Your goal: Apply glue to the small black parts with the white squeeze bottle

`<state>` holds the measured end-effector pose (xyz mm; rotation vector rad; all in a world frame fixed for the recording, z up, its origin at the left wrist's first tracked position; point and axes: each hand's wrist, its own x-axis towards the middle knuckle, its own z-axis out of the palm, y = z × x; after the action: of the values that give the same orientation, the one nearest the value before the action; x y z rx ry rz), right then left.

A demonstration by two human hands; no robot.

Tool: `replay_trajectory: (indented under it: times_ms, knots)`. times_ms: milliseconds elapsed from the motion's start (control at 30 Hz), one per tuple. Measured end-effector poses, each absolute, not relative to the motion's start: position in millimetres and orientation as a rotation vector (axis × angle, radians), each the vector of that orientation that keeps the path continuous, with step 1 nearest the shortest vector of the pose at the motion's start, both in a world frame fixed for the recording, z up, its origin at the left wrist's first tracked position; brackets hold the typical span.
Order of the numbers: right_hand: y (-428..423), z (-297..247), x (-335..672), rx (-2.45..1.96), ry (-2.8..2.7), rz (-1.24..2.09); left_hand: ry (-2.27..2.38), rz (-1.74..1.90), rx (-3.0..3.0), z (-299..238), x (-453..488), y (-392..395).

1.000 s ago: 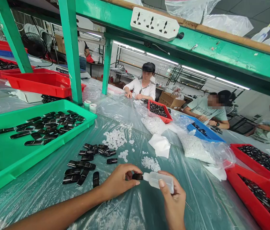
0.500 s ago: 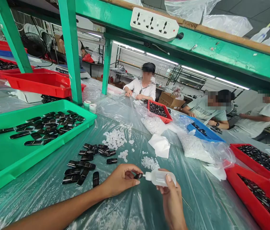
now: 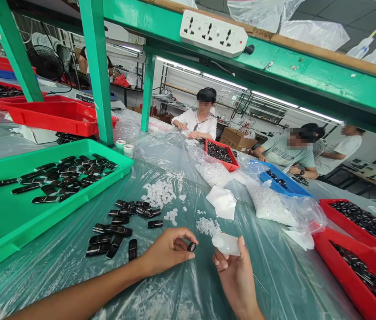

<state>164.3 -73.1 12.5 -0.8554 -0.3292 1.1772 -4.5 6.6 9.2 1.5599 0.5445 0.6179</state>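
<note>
My left hand (image 3: 168,251) rests on the plastic-covered table and pinches a small black part (image 3: 192,246) between thumb and fingers, its open end turned toward me. My right hand (image 3: 236,278) is closed round a small translucent squeeze bottle (image 3: 225,243), held a little to the right of the part and not touching it. Loose black parts (image 3: 121,226) lie on the sheet just left of my left hand. Small white pieces (image 3: 209,226) are scattered beyond both hands.
A green tray (image 3: 4,222) with several black parts sits at the left. Red trays (image 3: 358,275) of black parts stand at the right. A bag of white pieces (image 3: 271,204), a folded white cloth (image 3: 223,202) and a blue tray (image 3: 286,184) lie ahead. Three people work across the table.
The bottle's tip has drawn back from the black part and the bottle has tilted up in my right hand. My left hand has turned the part end-on. A person at the far right has stood up.
</note>
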Motion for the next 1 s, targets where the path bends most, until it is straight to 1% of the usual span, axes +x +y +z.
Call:
replay_trajectory:
  times_ms: [233,500,633,1000]
  knots:
    - [-71.5,14.5,164.8,-0.744,-0.232,1.271,0.642,0.633,1.668,9.0,-3.9,5.1]
    - [-70.5,14.4,165.4,-0.834,-0.264,1.263,0.602,0.543,1.575,3.8,-4.3,8.3]
    - [-70.9,13.3,165.0,-0.835,-0.244,1.26,0.597,0.576,1.538,2.5,-4.1,7.6]
    - [-70.8,8.8,158.0,-0.968,-0.388,1.147,0.755,0.756,1.847,8.9,-4.7,6.7]
